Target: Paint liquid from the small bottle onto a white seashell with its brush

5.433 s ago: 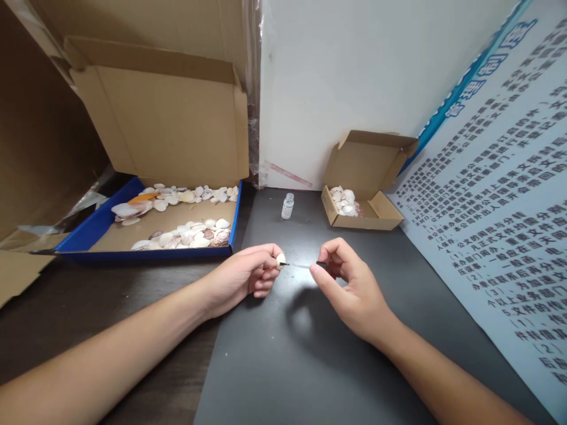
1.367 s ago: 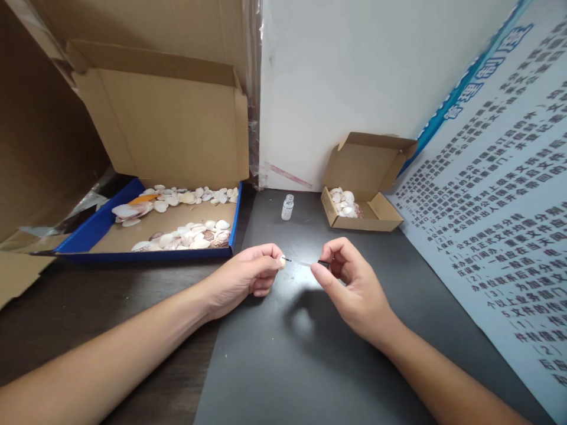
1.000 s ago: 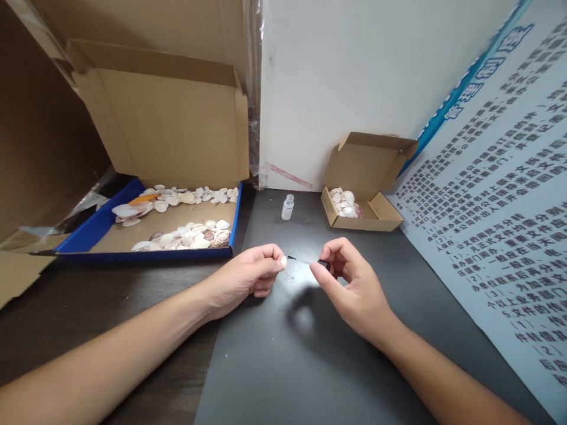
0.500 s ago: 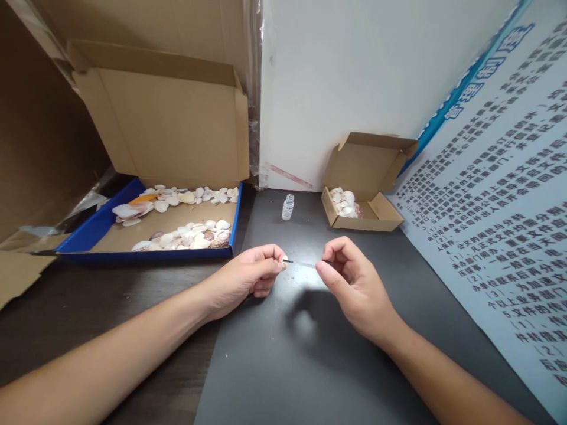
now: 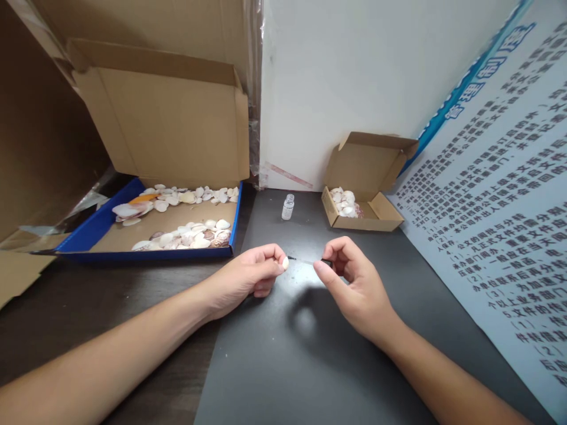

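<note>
My left hand [image 5: 250, 278] rests on the dark mat and pinches a small pale seashell [image 5: 285, 264] at its fingertips. My right hand [image 5: 352, 283] holds a thin brush [image 5: 305, 261] by its black cap, and the brush tip touches the shell. A small clear glass bottle [image 5: 287, 207] stands open farther back on the mat, between the two boxes.
A large blue-edged cardboard box [image 5: 95, 227] with several seashells lies at the left, its lid standing up. A small cardboard box [image 5: 370, 221] holding a few shells sits at the back right. A printed board [image 5: 500, 206] leans along the right side. White wall behind.
The brush tip has made small strokes against the shell, pulling slightly off it and coming back. Both hands stay in the same place.
</note>
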Demonstrator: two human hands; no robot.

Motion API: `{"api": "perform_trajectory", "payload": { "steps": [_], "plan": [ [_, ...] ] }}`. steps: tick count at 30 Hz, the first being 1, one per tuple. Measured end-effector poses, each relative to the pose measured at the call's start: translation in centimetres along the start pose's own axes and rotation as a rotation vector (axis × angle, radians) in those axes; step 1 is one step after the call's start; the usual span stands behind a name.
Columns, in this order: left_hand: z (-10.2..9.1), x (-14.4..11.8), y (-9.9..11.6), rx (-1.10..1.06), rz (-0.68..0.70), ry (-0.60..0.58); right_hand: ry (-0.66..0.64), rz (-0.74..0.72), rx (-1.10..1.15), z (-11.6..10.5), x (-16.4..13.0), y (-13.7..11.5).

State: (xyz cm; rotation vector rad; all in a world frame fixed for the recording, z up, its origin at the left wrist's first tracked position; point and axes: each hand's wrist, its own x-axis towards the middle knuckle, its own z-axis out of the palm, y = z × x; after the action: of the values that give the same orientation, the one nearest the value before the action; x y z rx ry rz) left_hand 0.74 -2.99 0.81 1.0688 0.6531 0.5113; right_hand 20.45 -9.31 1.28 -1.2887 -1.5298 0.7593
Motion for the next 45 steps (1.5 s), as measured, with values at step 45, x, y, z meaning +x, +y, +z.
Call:
{"api": "perform_trajectory", "payload": {
  "steps": [45],
  "plan": [
    [-0.17,0.18,-0.27,0.035,0.039,0.001,0.047,0.028,-0.030,-0.22,0.28,-0.34]
  ]
}}
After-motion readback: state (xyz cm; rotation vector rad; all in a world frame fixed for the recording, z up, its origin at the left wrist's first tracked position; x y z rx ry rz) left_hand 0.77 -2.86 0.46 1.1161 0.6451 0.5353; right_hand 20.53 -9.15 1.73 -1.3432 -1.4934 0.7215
